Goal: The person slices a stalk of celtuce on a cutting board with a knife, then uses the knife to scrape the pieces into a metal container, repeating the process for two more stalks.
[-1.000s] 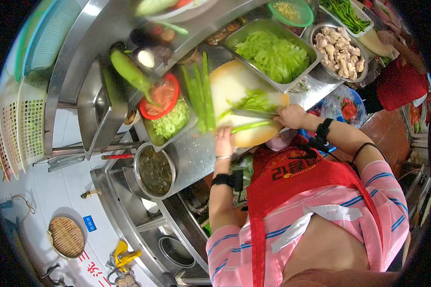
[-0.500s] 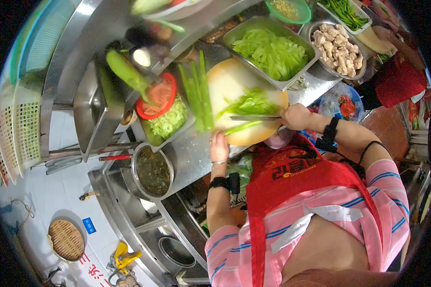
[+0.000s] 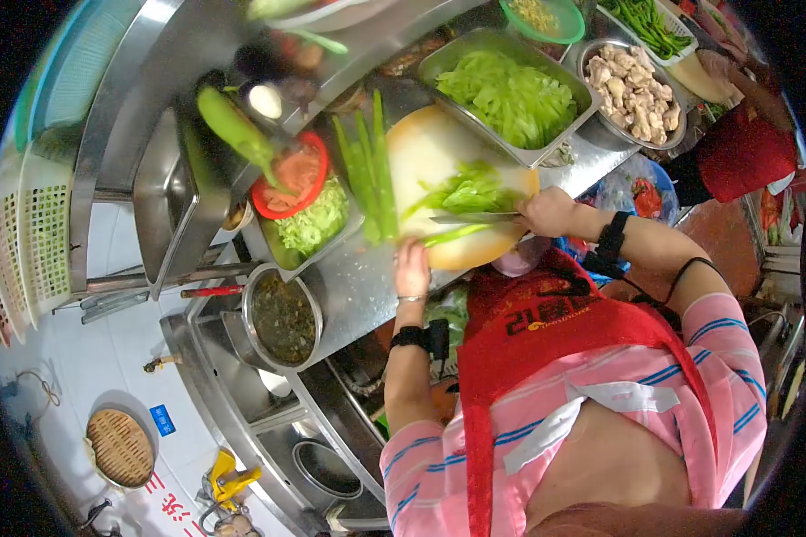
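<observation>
My right hand (image 3: 546, 213) is closed around the handle of a kitchen knife (image 3: 476, 217), its blade lying across the round cutting board (image 3: 412, 166). Just in front of the blade is a celery stalk (image 3: 457, 235). At the stalk's left end, by the board's edge, my left hand (image 3: 412, 267) holds it with the fingertips. Cut celery pieces (image 3: 476, 190) are heaped behind the knife. Several whole celery stalks (image 3: 381, 179) lie along the board's left side.
Behind the board stands a metal tray (image 3: 530, 161) of green slices, beside a bowl of meat pieces (image 3: 631, 89). On the left are a red-rimmed bowl (image 3: 258, 199), a tray of shredded greens (image 3: 318, 219) and a metal pot (image 3: 282, 318). Another person's arm (image 3: 752, 89) shows at right.
My right hand and the knife have shifted slightly left, and the blade's tilt differs a little. My left hand stays nearly in place at the end of the stalk.
</observation>
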`<action>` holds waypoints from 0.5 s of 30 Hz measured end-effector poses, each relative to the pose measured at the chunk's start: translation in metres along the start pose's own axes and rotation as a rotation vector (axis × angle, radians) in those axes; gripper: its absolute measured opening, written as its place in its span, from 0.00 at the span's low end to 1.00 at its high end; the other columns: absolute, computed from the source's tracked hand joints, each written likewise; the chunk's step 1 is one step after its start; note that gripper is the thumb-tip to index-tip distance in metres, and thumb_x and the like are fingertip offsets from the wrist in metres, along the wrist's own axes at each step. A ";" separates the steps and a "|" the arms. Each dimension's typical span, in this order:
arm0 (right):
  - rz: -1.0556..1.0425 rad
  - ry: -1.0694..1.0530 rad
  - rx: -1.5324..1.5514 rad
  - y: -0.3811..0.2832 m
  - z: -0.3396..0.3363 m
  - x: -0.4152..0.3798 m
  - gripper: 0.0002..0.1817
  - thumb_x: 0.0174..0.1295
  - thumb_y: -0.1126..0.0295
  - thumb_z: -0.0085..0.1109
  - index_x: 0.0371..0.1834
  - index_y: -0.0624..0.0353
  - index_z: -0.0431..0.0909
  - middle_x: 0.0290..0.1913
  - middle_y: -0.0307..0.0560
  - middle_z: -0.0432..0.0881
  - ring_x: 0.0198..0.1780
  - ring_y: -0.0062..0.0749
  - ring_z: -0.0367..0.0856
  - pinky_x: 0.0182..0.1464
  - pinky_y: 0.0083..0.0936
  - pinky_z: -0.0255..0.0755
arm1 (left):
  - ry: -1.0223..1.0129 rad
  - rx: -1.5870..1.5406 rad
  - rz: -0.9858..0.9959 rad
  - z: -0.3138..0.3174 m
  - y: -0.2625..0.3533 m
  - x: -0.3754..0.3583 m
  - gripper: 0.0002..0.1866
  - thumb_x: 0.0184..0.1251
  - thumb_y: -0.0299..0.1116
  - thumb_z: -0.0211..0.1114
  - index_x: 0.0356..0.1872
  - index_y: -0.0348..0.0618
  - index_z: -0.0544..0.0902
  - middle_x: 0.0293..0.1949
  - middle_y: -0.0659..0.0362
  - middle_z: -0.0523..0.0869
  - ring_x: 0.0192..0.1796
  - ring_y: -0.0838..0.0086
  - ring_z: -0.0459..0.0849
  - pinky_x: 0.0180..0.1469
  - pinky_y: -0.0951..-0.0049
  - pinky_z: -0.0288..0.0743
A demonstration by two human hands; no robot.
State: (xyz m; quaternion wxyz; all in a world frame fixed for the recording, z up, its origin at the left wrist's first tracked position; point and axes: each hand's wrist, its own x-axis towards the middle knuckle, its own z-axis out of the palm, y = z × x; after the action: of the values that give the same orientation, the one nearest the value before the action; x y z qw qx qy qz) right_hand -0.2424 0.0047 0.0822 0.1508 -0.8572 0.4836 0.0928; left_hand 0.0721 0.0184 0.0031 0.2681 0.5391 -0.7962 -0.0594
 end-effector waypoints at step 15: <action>0.043 0.014 0.040 -0.007 0.002 0.002 0.11 0.53 0.65 0.47 0.33 0.60 0.73 0.24 0.54 0.79 0.28 0.47 0.81 0.28 0.41 0.74 | -0.006 -0.030 0.009 0.013 0.009 0.005 0.07 0.57 0.30 0.59 0.37 0.43 0.76 0.46 0.54 0.75 0.47 0.57 0.73 0.49 0.61 0.68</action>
State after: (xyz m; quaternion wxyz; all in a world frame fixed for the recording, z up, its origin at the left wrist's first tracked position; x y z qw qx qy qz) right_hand -0.2350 0.0074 0.0810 0.1624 -0.8441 0.5047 0.0804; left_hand 0.0568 0.0155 -0.0027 0.2742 0.5311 -0.7985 -0.0717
